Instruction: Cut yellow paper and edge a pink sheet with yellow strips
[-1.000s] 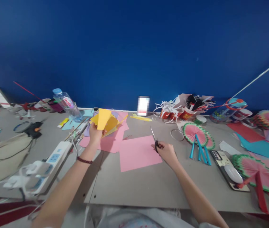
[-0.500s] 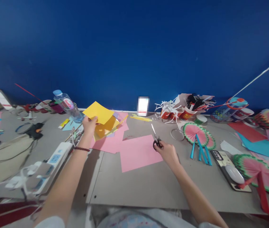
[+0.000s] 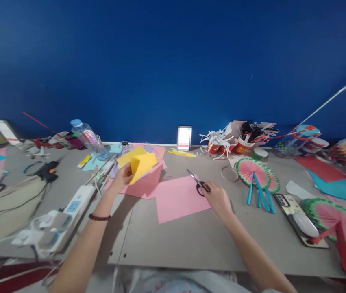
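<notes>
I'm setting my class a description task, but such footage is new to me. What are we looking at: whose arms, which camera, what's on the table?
No machine here: these are a person's bare arms, seen by a camera worn on the head, looking forward and down. Every picture comes from that one camera. The left hand holds bent yellow paper; the right hand holds black-handled scissors by a pink sheet. On the grey table are a power strip and plastic bottle to the left, and paper fans and a white mouse to the right.

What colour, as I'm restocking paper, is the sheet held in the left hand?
Yellow; the sheet shows best in the head view.
</notes>
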### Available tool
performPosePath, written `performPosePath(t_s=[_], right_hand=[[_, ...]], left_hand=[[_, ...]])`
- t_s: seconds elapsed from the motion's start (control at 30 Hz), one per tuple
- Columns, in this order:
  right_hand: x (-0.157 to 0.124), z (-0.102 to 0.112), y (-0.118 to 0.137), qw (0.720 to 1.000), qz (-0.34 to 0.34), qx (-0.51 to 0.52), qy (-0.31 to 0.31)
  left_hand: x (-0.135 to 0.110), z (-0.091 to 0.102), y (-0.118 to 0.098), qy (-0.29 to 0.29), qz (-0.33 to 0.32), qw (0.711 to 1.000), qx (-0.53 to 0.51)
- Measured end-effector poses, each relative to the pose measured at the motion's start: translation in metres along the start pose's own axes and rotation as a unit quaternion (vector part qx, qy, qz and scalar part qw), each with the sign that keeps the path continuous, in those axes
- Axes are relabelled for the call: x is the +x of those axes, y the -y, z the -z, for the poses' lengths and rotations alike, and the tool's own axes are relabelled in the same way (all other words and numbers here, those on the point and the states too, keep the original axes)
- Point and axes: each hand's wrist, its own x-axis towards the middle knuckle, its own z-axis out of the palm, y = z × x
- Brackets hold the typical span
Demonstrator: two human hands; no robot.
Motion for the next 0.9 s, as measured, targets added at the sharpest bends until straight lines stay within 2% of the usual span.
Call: performPosePath(t_s=[0.1,0.13,0.2,0.27,0.33,0.4,0.5,0.57,0.63,0.7,0.77,0.83,0.9], right_hand=[[-0.008,-0.004,0.018,0.989,0.034,0.139,0.032],[-0.011,-0.007,0.026,0.976,0.023,0.207,0.067],[-0.017,-0.013,0.04,0.93,-0.02,0.331,0.157],[-0.02,-0.019,0.051,0.889,-0.05,0.396,0.226],[-0.018,-0.025,0.059,0.868,-0.047,0.422,0.259],[-0.013,-0.032,0.062,0.873,-0.016,0.419,0.25],[-0.001,-0.041,0.063,0.906,0.026,0.372,0.201],[0.007,-0.046,0.064,0.911,0.016,0.35,0.219],[0.015,-0.051,0.065,0.9,-0.018,0.346,0.264],[0.024,-0.056,0.068,0.896,-0.033,0.345,0.277],[0.032,-0.06,0.07,0.905,-0.023,0.337,0.258],[0.039,-0.063,0.074,0.916,-0.008,0.322,0.238],[0.043,-0.065,0.079,0.924,0.007,0.308,0.227]], left_hand=[[-0.02,-0.022,0.003,0.054,-0.004,0.999,0.004],[-0.025,-0.029,0.006,0.071,0.007,0.997,0.01],[-0.034,-0.042,0.012,0.085,0.039,0.996,0.016],[-0.042,-0.052,0.017,0.113,0.051,0.992,-0.009],[-0.046,-0.06,0.02,0.141,0.063,0.987,-0.036],[-0.048,-0.064,0.023,0.137,0.07,0.987,-0.055],[-0.046,-0.063,0.026,0.118,0.074,0.989,-0.048],[-0.042,-0.058,0.028,0.125,0.077,0.989,-0.015],[-0.036,-0.051,0.029,0.111,0.061,0.991,0.047],[-0.029,-0.042,0.03,0.044,0.014,0.988,0.147],[-0.019,-0.032,0.031,-0.05,-0.047,0.956,0.285],[-0.008,-0.022,0.033,-0.106,-0.105,0.892,0.427],[0.002,-0.012,0.035,-0.121,-0.166,0.823,0.529]])
